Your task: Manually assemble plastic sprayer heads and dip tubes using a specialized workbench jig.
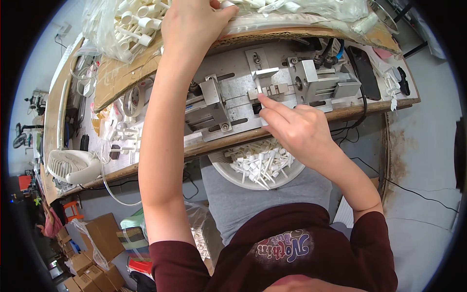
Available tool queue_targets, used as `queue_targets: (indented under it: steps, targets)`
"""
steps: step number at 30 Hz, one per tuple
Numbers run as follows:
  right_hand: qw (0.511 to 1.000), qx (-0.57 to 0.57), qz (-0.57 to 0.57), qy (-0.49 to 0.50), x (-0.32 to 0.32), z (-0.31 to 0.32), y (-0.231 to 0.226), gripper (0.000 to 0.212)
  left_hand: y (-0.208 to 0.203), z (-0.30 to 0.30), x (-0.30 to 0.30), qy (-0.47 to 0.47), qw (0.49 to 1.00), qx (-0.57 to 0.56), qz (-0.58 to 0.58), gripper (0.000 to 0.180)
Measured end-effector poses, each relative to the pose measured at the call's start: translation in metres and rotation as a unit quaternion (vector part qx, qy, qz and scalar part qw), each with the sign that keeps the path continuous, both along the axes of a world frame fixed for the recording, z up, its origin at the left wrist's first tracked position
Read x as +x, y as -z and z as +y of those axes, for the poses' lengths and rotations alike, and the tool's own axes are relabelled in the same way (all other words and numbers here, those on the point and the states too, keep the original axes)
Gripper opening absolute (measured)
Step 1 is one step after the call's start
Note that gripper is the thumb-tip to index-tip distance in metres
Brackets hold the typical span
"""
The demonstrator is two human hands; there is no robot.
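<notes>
At the top edge, my left hand (192, 24) reaches over the heap of white plastic parts (141, 22). Its thumb points right beside some of them; the other fingers are mostly out of frame, so whether they hold a part is hidden. In the middle of the bench, my right hand (300, 127) has its index finger stretched out, the tip touching a white T-shaped plastic part (265, 74) in a small metal holder (277, 90). Its lower fingers are bent and partly hidden, with no held thing visible. Metal clamp blocks (212, 97) flank the holder.
A bowl (221, 173) full of white parts sits on my lap below the bench edge. Cardboard (126, 78) lies under the heap. To the right are a dark phone (365, 73) and cables; to the left, a white fan (73, 165) and more parts.
</notes>
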State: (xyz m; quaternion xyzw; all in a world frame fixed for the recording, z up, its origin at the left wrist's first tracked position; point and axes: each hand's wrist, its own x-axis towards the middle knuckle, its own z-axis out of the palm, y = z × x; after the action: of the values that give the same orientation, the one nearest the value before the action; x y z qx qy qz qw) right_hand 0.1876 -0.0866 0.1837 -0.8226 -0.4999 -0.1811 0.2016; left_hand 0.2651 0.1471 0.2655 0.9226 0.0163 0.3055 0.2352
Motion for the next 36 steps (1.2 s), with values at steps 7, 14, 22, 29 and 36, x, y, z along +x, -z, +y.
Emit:
queue_targets:
  steps: [7,14,22,29,36]
  targets:
    - [1.0,-0.018,0.015,0.005,0.0,-0.001,-0.006,0.021,-0.009,-0.014,-0.046,0.084,0.995,-0.049,-0.017,0.024]
    - [0.983,0.164,0.078,-0.022,0.047,0.008,-0.061,0.015,0.018,-0.033,-0.108,0.152,0.984,-0.018,-0.089,0.029]
    - [0.987,-0.003,-0.147,0.058,0.19,0.054,-0.087,0.025,0.071,-0.072,-0.156,0.133,0.987,0.094,-0.008,0.029]
    - [0.993,0.014,0.119,0.012,0.152,0.055,-0.109,0.022,0.095,-0.077,-0.15,0.097,0.986,0.137,-0.003,0.027]
    - [0.969,0.122,0.216,0.012,0.093,0.024,-0.118,0.02,0.09,-0.077,-0.149,0.1,0.989,0.109,0.016,0.029]
